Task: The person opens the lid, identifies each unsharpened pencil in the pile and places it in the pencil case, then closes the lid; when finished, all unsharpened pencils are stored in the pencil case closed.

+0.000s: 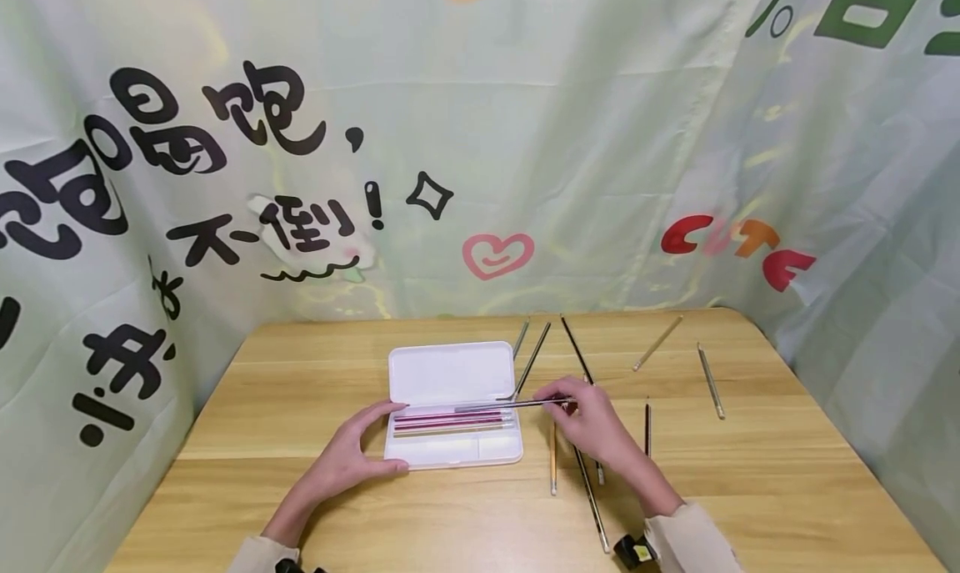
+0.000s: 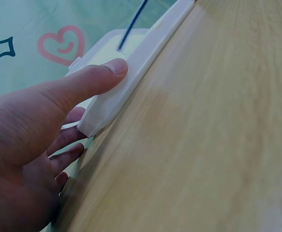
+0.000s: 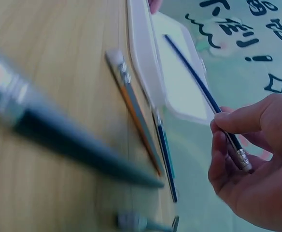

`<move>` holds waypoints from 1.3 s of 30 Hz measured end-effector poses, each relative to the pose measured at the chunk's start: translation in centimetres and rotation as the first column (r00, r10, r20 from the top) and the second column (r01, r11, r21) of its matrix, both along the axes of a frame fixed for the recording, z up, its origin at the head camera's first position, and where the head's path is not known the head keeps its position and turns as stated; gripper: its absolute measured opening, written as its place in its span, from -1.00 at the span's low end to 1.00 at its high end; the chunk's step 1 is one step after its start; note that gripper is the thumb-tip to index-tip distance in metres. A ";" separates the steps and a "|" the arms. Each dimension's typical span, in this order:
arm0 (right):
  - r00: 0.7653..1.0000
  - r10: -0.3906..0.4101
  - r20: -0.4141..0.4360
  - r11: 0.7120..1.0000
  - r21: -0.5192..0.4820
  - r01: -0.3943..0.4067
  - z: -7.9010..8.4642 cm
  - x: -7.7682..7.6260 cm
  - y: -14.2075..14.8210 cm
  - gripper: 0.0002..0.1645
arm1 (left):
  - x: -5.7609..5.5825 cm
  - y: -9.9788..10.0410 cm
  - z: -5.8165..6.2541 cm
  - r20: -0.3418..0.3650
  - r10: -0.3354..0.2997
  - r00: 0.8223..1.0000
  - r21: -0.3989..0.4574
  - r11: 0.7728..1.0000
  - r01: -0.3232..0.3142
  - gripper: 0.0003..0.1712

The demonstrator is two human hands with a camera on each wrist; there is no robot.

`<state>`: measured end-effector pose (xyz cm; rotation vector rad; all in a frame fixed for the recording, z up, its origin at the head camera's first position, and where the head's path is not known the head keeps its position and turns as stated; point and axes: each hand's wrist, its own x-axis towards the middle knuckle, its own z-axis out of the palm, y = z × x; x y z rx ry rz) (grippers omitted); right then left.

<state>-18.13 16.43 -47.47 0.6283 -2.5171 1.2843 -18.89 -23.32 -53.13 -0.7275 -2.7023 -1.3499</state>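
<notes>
A white pencil case [image 1: 453,460] lies on the table with its lid [image 1: 450,373] tipped back. Several pencils [image 1: 450,424], some of them purple-red, lie side by side in its tray. My left hand [image 1: 351,449] holds the case by its left end; in the left wrist view the thumb [image 2: 100,77] presses on the front wall and the fingers are partly hidden behind the corner. Between thumb and fingers, my right hand [image 1: 588,414] pinches a dark pencil [image 3: 191,70] near its eraser end. That pencil extends leftward over the case, overlapping the tray in the head view.
Loose pencils with eraser ends are scattered right of the case, including an orange one [image 1: 553,460] and a long dark one [image 1: 592,502]. Farther right lie a tan pencil [image 1: 658,343] and a grey one [image 1: 710,381]. A printed cloth [image 1: 585,181] hangs behind the wooden table [image 1: 315,381].
</notes>
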 end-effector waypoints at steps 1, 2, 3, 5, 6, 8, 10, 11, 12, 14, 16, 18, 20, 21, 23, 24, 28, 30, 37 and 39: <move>1.000 0.001 -0.007 1.000 0.002 -0.001 0.0 -0.1 -0.3 -0.80 | 0.0 0.0 0.0 -0.001 -0.002 1.000 0.000 1.000 0.002 -0.04; 1.000 0.001 -0.013 1.000 0.004 -0.001 0.0 -0.2 -0.7 -0.80 | 0.0 0.0 0.0 -0.001 -0.001 1.000 0.001 1.000 0.001 -0.04; 1.000 0.005 -0.018 1.000 0.010 -0.004 -0.1 -0.2 -1.1 -0.81 | 0.0 0.0 0.1 -0.001 -0.001 1.000 0.002 1.000 0.001 -0.04; 1.000 0.008 -0.019 1.000 0.028 -0.007 -0.1 -0.4 -1.9 -0.81 | 0.0 0.0 0.1 0.007 -0.002 1.000 0.007 1.000 0.002 -0.03; 1.000 0.010 -0.013 0.999 0.035 -0.010 -0.2 -0.4 -2.4 -0.81 | 0.0 0.0 0.1 0.013 -0.002 1.000 0.009 1.000 0.002 -0.03; 1.000 0.019 0.005 0.998 0.059 -0.020 -0.2 -0.4 -3.2 -0.81 | 0.1 0.1 0.2 0.020 -0.002 1.000 0.009 1.000 0.002 -0.02; 0.999 0.034 0.031 0.997 0.074 -0.037 -0.2 -0.4 -4.0 -0.80 | 0.1 0.0 0.2 0.020 -0.002 1.000 0.009 1.000 0.002 -0.01; 0.998 0.042 0.045 0.996 0.077 -0.045 -0.2 -0.4 -4.4 -0.79 | 0.2 0.0 0.2 0.018 -0.002 1.000 0.007 1.000 0.002 -0.01; 0.997 0.052 0.053 0.995 0.078 -0.056 -0.2 -0.5 -4.8 -0.77 | 0.2 0.0 0.3 0.015 -0.002 1.000 0.007 1.000 0.002 -0.01; 0.995 0.070 0.065 0.994 0.077 -0.074 -0.1 -0.6 -5.5 -0.75 | 0.2 -0.1 0.3 0.010 0.003 1.000 0.008 1.000 -0.003 -0.01; 0.995 0.074 0.066 0.994 0.080 -0.079 -0.2 -0.7 -6.2 -0.74 | 0.1 -0.1 0.3 0.004 0.005 1.000 0.007 1.000 -0.005 -0.01; 0.995 0.072 0.064 0.992 0.101 -0.078 -0.4 -0.7 -6.7 -0.75 | 0.0 -0.2 0.3 0.000 0.003 1.000 0.010 1.000 -0.003 -0.02; 0.996 0.069 0.063 0.990 0.122 -0.076 -0.8 -0.7 -7.2 -0.78 | 0.0 -0.1 0.2 0.005 0.000 1.000 0.017 1.000 0.000 -0.02; 0.996 0.063 0.065 0.988 0.134 -0.071 -1.0 -0.7 -7.4 -0.79 | 0.0 -0.1 0.2 0.005 -0.004 1.000 0.016 1.000 0.004 -0.03; 0.996 0.056 0.067 0.986 0.151 -0.066 -1.3 -0.6 -7.6 -0.80 | 0.0 -0.1 0.0 0.010 -0.016 1.000 0.021 1.000 0.016 -0.02; 0.996 0.052 0.071 0.986 0.155 -0.063 -1.4 -0.6 -7.7 -0.81 | 0.0 -0.1 0.0 0.012 -0.020 1.000 0.023 1.000 0.019 -0.02; 0.998 0.038 0.045 0.981 0.190 -0.046 -1.7 -0.7 -8.1 -0.81 | 0.0 -0.1 0.0 0.009 -0.027 1.000 0.025 0.999 0.027 -0.03; 0.999 0.031 0.022 0.979 0.203 -0.035 -1.8 -0.7 -8.2 -0.81 | 0.1 0.0 0.0 0.011 -0.026 1.000 0.029 0.999 0.026 -0.02; 0.999 0.022 0.038 0.981 0.193 -0.029 -1.6 -0.8 -8.1 -0.79 | 0.1 0.0 0.1 0.019 -0.013 1.000 0.036 0.999 0.012 -0.02; 0.997 0.025 0.066 0.983 0.179 -0.037 -1.4 -0.8 -7.9 -0.80 | 0.1 0.1 0.0 0.017 -0.014 1.000 0.037 0.999 0.014 -0.04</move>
